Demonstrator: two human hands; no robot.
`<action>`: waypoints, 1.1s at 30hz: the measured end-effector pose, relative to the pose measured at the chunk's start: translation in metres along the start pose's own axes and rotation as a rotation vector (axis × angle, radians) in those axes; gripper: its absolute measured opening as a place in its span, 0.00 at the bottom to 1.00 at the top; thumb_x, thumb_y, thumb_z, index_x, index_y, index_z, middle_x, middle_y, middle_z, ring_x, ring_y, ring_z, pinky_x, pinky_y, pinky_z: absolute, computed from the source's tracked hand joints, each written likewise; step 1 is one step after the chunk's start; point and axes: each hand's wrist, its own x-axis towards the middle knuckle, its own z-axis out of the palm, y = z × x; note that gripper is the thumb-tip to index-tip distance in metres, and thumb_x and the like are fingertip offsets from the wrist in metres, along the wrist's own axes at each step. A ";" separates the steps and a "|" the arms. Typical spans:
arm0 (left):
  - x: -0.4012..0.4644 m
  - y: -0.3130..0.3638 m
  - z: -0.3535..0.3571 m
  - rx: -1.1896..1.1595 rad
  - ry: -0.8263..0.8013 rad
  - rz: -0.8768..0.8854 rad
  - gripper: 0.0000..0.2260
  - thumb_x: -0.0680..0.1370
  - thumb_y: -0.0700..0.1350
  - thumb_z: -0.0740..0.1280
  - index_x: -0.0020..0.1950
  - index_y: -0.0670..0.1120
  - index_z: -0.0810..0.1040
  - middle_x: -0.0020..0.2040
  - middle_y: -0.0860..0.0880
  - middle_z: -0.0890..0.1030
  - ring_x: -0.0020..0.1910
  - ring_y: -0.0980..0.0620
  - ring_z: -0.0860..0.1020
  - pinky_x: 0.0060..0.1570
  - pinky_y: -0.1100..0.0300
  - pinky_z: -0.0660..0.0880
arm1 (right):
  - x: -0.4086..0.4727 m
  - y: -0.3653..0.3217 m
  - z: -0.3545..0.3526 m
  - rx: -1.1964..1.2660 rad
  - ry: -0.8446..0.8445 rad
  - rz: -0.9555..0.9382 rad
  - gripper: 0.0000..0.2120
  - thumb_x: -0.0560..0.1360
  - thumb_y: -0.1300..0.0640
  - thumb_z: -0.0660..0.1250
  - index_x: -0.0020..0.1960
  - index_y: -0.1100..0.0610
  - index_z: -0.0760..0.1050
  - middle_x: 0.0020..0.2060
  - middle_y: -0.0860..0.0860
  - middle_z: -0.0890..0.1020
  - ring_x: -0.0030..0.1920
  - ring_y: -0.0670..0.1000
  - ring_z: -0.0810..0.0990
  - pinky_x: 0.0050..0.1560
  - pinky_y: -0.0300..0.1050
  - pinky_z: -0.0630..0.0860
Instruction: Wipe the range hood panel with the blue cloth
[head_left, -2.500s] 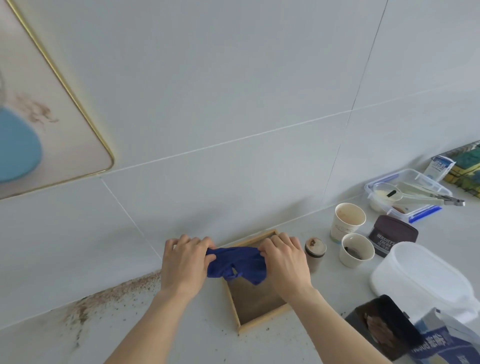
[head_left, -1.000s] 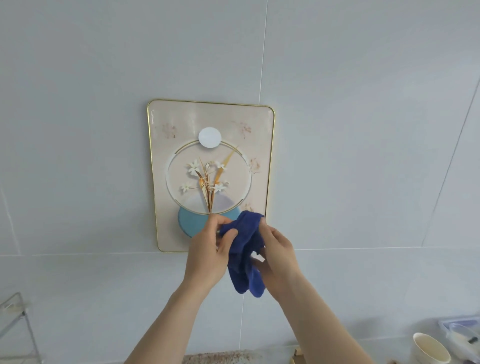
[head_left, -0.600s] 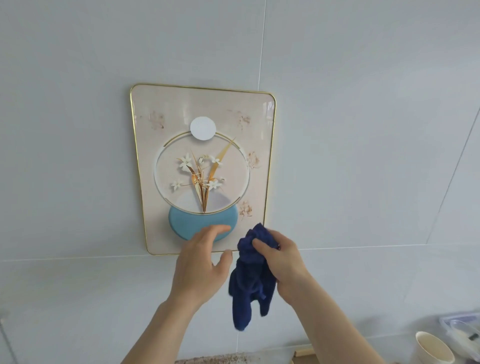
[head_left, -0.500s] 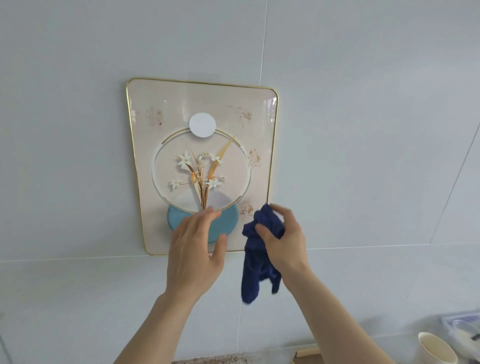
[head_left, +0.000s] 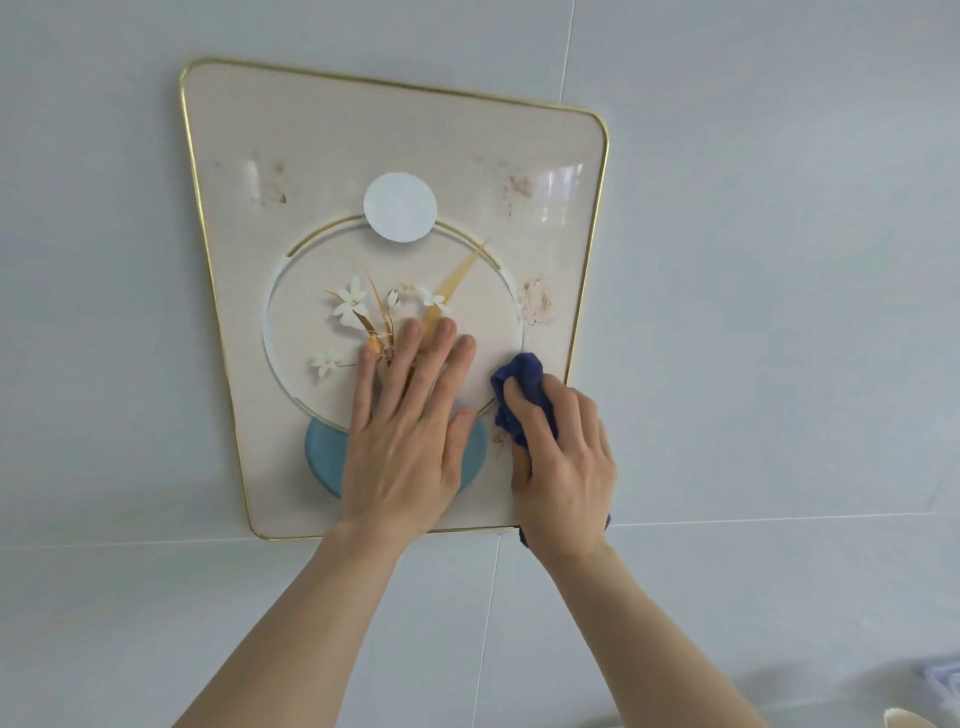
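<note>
The panel (head_left: 322, 145) is a cream board with a gold rim, a flower picture and a blue disc, fixed to the white tiled wall. Brown smudges (head_left: 535, 304) mark its right side and upper corners. My left hand (head_left: 410, 431) lies flat on the panel's lower middle, fingers spread, holding nothing. My right hand (head_left: 563, 457) presses the bunched dark blue cloth (head_left: 522, 384) against the panel's lower right part. Most of the cloth is hidden under that hand; a bit shows below the wrist.
White wall tiles (head_left: 779, 260) surround the panel. At the bottom right corner the rim of a paper cup (head_left: 906, 719) and a blurred edge of a container (head_left: 945, 680) peek in.
My left hand let go of the cloth and now rests flat on the panel. My right hand brought the cloth up against the panel's lower right. The view has moved closer.
</note>
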 end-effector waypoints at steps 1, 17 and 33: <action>0.001 -0.001 0.005 -0.016 0.019 0.006 0.26 0.86 0.53 0.49 0.84 0.49 0.54 0.85 0.50 0.53 0.84 0.46 0.48 0.82 0.39 0.46 | -0.004 0.001 0.004 -0.015 0.002 -0.019 0.22 0.74 0.70 0.73 0.65 0.57 0.82 0.60 0.56 0.83 0.54 0.59 0.79 0.46 0.53 0.78; 0.003 -0.001 0.029 0.025 0.184 0.004 0.25 0.86 0.53 0.49 0.84 0.48 0.56 0.84 0.50 0.54 0.84 0.45 0.51 0.82 0.40 0.44 | -0.017 0.029 -0.004 -0.005 -0.063 -0.146 0.25 0.79 0.70 0.53 0.60 0.55 0.85 0.52 0.54 0.86 0.37 0.59 0.73 0.36 0.52 0.73; 0.002 -0.001 0.032 0.001 0.214 -0.003 0.25 0.86 0.51 0.52 0.84 0.49 0.56 0.84 0.50 0.54 0.84 0.44 0.52 0.81 0.38 0.46 | -0.054 0.009 0.002 0.090 -0.163 -0.095 0.24 0.73 0.75 0.63 0.62 0.57 0.85 0.49 0.54 0.84 0.38 0.57 0.73 0.36 0.51 0.76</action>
